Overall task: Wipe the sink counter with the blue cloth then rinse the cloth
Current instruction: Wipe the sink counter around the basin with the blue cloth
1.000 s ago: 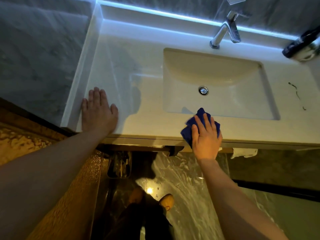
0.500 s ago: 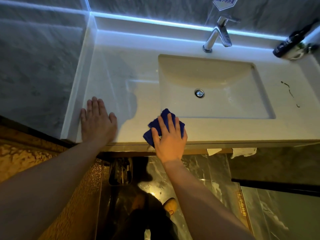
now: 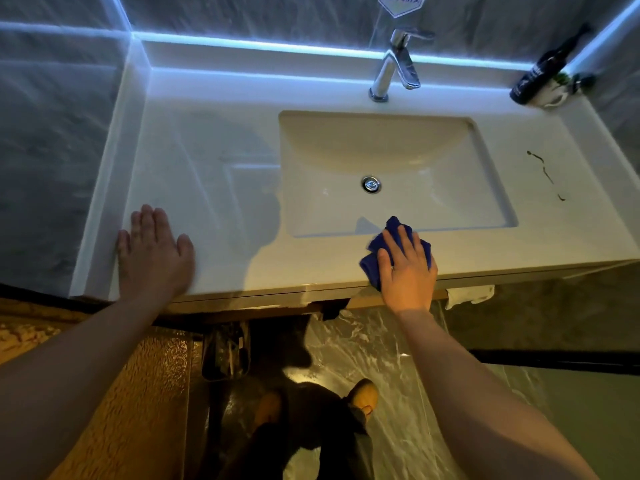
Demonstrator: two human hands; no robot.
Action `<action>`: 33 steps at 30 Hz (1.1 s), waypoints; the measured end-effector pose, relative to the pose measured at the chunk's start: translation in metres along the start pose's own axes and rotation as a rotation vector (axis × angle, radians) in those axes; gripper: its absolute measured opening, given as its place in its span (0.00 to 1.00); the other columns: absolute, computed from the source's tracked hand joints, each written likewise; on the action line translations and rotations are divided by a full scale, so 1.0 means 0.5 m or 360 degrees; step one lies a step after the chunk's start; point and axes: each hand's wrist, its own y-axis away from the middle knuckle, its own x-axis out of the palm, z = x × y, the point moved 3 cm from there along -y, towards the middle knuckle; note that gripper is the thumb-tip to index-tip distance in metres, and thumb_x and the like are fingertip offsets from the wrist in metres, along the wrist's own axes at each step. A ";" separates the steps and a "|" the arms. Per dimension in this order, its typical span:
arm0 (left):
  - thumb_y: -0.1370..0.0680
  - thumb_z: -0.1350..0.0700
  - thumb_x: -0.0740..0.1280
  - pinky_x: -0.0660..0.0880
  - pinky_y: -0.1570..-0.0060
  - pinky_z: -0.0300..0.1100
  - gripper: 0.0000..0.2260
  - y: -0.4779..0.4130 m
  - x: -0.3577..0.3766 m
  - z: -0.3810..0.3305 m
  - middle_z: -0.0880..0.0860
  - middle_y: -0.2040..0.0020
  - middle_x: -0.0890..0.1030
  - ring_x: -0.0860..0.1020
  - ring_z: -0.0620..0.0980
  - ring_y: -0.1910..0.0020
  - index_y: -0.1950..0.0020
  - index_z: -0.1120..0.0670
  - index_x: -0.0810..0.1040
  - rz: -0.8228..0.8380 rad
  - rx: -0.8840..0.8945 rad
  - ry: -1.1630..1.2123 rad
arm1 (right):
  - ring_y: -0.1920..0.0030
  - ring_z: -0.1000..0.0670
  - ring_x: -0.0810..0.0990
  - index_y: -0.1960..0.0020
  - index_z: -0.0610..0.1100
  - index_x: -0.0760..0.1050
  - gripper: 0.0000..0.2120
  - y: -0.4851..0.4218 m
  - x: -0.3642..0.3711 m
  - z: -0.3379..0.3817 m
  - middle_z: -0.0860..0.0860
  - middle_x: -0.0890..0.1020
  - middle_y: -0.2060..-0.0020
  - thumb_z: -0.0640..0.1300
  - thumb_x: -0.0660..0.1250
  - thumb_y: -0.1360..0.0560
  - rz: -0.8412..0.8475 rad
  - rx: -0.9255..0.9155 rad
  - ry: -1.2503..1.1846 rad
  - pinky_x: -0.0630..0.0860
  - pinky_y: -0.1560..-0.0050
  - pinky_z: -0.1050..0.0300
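**Counter wipe, front strip of basin**

White sink counter (image 3: pixel 207 188) runs between grey marble walls, lit by a blue strip along the back edge. Rectangular basin (image 3: pixel 391 168) sits right of centre, drain (image 3: pixel 371 184) in its floor, chrome faucet (image 3: pixel 394 64) at 12 o'clock of the basin. Dark bottle (image 3: pixel 540 74) lies tilted in the far corner at 2 o'clock. Dark streaks (image 3: pixel 545 171) mark the counter at 3 o'clock of the basin.

Right hand (image 3: pixel 407 271) lies flat, fingers spread, pressing the blue cloth (image 3: pixel 394 233) onto the front strip at 6 o'clock of the basin; not clenched around it. One cloth corner overhangs the basin rim. Left hand (image 3: pixel 152 251) rests palm down, fingers extended, grasping nothing, at the counter's near left corner, 8 o'clock.
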 end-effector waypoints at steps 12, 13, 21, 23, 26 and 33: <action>0.18 0.42 0.45 0.51 0.21 0.59 0.34 -0.004 -0.010 -0.006 0.63 0.17 0.56 0.54 0.61 0.18 0.18 0.62 0.55 -0.0030 -0.0034 -0.0039 | 0.16 0.50 0.56 0.19 0.55 0.66 0.24 -0.083 -0.076 -0.248 0.53 0.63 0.17 0.57 0.49 0.13 -0.0020 0.0082 -0.0056 0.54 0.21 0.39; 0.18 0.42 0.46 0.56 0.23 0.62 0.33 -0.002 -0.019 -0.011 0.67 0.20 0.60 0.59 0.65 0.21 0.20 0.64 0.58 -0.0031 -0.0031 -0.0039 | 0.16 0.50 0.57 0.20 0.55 0.67 0.25 -0.089 -0.082 -0.267 0.53 0.64 0.17 0.58 0.49 0.13 -0.0022 0.0076 -0.0069 0.55 0.21 0.39; 0.20 0.45 0.51 0.63 0.25 0.61 0.33 0.070 -0.021 -0.343 0.71 0.25 0.67 0.67 0.69 0.25 0.24 0.68 0.65 -0.0105 0.0231 0.0205 | 0.21 0.49 0.67 0.24 0.53 0.74 0.24 -0.139 -0.148 -0.384 0.51 0.73 0.22 0.58 0.52 0.14 0.0007 -0.0104 -0.0457 0.63 0.25 0.39; 0.19 0.46 0.52 0.56 0.22 0.56 0.33 0.101 0.014 -0.496 0.67 0.20 0.63 0.61 0.64 0.20 0.21 0.66 0.62 -0.0053 0.0384 0.0274 | 0.22 0.47 0.69 0.25 0.52 0.74 0.22 -0.157 -0.177 -0.424 0.50 0.75 0.23 0.56 0.53 0.14 -0.0026 -0.0126 -0.0559 0.65 0.25 0.38; 0.18 0.47 0.53 0.55 0.21 0.54 0.31 0.155 0.059 -0.724 0.63 0.18 0.61 0.59 0.60 0.18 0.19 0.63 0.61 0.0003 0.0653 0.0390 | 0.23 0.44 0.72 0.25 0.49 0.75 0.20 -0.203 -0.235 -0.496 0.47 0.76 0.25 0.52 0.57 0.13 -0.0124 -0.0092 -0.0692 0.67 0.25 0.36; 0.16 0.43 0.46 0.47 0.18 0.54 0.30 0.203 0.161 -1.041 0.56 0.15 0.50 0.47 0.52 0.16 0.16 0.55 0.51 0.0291 0.0739 0.0230 | 0.25 0.43 0.73 0.25 0.45 0.75 0.18 -0.387 -0.335 -0.675 0.44 0.77 0.26 0.46 0.60 0.13 -0.0244 -0.0074 -0.0738 0.67 0.22 0.40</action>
